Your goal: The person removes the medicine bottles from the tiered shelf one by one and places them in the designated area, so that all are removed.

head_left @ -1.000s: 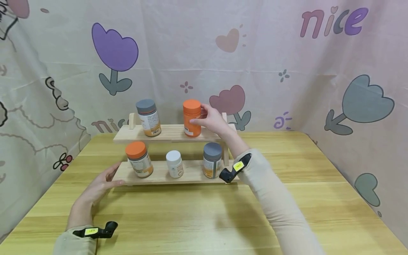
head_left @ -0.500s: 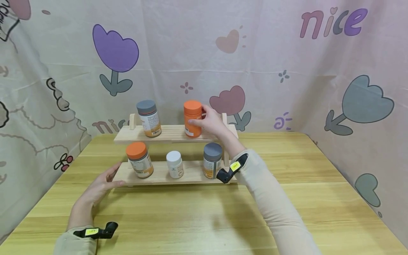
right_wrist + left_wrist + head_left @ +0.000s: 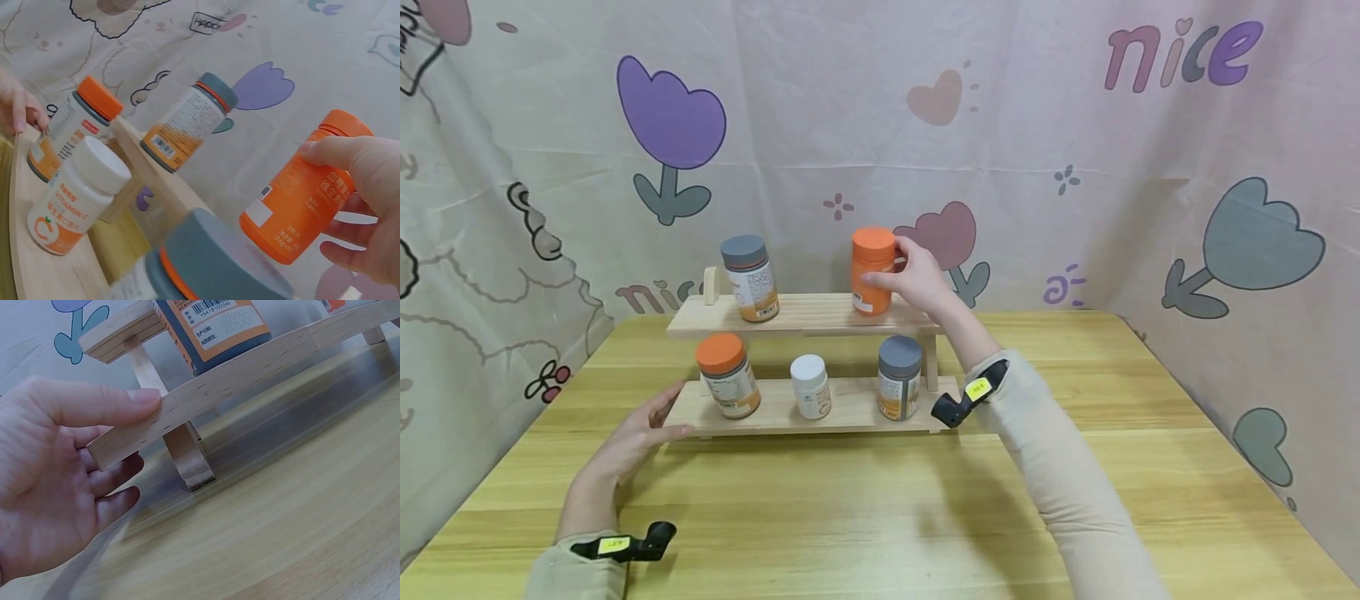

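One orange bottle (image 3: 867,265) was the main thing here, out over the right part of the upper shelf (image 3: 811,310) of a little two-tier wooden stand (image 3: 853,415). The right hand (image 3: 922,279) had it in a proper grip, thumb across the front, fingers round the far side. Its lid pointed up and its long axis ran pretty much vertical in the head view. In the right wrist view it leaned diagonally, but so did the other bottles, so that's the camera's slant. Backdrop showed right under its base there, though I couldn't tell for sure whether it touched the shelf.

The left hand (image 3: 636,437) was gripping the stand's lower left end, thumb on the front edge and fingers behind it. Also on the upper shelf, well to the left, was a tall grey-lidded bottle (image 3: 752,287). The lower shelf had an orange-lidded jar (image 3: 733,392), a small white bottle (image 3: 812,396) and a grey-lidded jar (image 3: 898,392), left to right, all upright.

As for the surface, the stand sat toward the back of a yellowish wood-grain tabletop (image 3: 805,517). Behind it and along both sides hung a pale fabric backdrop (image 3: 820,108), lightly creased, printed with tulips, hearts and the word "nice"
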`<state>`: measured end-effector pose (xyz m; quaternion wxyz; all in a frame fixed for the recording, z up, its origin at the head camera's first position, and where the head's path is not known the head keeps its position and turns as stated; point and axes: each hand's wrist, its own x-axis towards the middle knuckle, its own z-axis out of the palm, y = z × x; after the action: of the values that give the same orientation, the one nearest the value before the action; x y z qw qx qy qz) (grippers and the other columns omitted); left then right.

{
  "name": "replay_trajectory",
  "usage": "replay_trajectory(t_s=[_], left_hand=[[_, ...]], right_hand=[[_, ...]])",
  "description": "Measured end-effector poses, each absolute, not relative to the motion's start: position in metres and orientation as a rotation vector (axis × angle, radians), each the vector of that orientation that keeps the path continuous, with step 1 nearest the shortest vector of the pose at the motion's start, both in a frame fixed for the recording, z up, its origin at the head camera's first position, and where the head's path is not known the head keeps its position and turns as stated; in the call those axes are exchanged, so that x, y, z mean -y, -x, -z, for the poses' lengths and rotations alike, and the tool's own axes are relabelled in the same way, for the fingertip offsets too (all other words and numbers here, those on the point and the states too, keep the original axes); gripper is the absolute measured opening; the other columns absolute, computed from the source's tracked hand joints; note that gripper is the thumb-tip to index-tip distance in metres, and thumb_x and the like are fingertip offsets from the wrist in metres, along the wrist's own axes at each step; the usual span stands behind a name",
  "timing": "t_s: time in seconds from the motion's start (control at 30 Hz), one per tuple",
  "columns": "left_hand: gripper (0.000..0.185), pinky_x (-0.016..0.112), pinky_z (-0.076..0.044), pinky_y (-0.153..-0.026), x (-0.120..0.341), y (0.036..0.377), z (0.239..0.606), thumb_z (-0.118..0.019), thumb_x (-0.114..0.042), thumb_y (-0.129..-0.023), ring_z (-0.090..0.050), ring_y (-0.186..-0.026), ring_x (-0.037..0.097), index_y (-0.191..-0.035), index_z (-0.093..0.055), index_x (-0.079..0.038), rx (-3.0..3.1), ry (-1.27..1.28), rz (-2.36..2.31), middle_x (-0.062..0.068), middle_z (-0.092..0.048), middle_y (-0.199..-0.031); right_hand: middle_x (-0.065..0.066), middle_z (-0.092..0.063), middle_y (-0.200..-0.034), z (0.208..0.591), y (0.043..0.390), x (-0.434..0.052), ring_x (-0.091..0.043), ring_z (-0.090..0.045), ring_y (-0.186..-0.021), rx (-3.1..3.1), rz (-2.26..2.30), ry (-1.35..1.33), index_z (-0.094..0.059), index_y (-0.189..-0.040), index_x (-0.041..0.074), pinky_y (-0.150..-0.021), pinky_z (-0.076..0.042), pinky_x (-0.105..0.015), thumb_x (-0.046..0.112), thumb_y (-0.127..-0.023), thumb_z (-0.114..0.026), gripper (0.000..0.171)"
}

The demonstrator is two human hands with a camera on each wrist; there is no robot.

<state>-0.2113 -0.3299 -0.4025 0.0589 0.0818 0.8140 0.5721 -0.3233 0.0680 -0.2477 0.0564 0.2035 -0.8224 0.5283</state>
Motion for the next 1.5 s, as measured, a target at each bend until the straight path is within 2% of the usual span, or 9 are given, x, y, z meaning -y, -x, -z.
replay_trajectory(t_s=[0.4,0.77,1.13,1.33,1.5], left_hand=[[0.088,0.061,0.002,-0.105,0.331,0.211,0.400,-0.063,-0.010,-0.087,0.011,-0.134,0.045,-0.146,0.001,0.003,-2.474,-0.248,-1.727,0.026,0.012,-0.150],[0.088,0.062,0.001,-0.104,0.331,0.210,0.402,-0.063,-0.010,-0.087,0.011,-0.134,0.045,-0.146,0.000,0.003,-2.478,-0.250,-1.723,0.025,0.011,-0.150],[0.086,0.061,0.002,-0.104,0.331,0.210,0.402,-0.062,-0.010,-0.088,0.011,-0.134,0.045,-0.146,0.000,0.004,-2.474,-0.271,-1.737,0.026,0.011,-0.150],[0.087,0.061,0.001,-0.104,0.330,0.208,0.402,-0.063,-0.010,-0.087,0.010,-0.134,0.046,-0.146,-0.001,0.004,-2.487,-0.259,-1.731,0.026,0.010,-0.150],[0.087,0.062,0.001,-0.104,0.330,0.209,0.401,-0.063,-0.012,-0.087,0.010,-0.134,0.046,-0.146,0.000,0.004,-2.493,-0.241,-1.720,0.026,0.010,-0.150]], right_hand=[[-0.010,-0.055,-0.118,0.238,0.322,-0.117,-0.026,-0.052,-0.104,2.426,-1.649,-0.511,-0.045,-0.131,0.005,-0.091,-0.044,-0.039,0.019,-0.079,-0.073,0.060],[-0.013,-0.050,-0.118,0.249,0.322,-0.179,-0.028,-0.051,-0.107,2.389,-1.634,-0.326,-0.043,-0.133,0.003,-0.094,-0.041,-0.043,0.019,-0.082,-0.070,0.060],[-0.022,-0.048,-0.125,0.300,0.317,-0.228,-0.035,-0.049,-0.111,2.476,-1.561,-0.188,-0.038,-0.135,-0.003,-0.096,-0.040,-0.048,0.019,-0.083,-0.070,0.065],[-0.026,-0.048,-0.124,0.337,0.319,-0.238,-0.039,-0.050,-0.110,2.483,-1.553,-0.142,-0.040,-0.131,-0.007,-0.094,-0.042,-0.048,0.014,-0.082,-0.069,0.061],[-0.027,-0.047,-0.127,0.354,0.319,-0.240,-0.039,-0.049,-0.114,2.496,-1.552,-0.095,-0.038,-0.134,-0.006,-0.096,-0.041,-0.048,0.012,-0.082,-0.069,0.063]])
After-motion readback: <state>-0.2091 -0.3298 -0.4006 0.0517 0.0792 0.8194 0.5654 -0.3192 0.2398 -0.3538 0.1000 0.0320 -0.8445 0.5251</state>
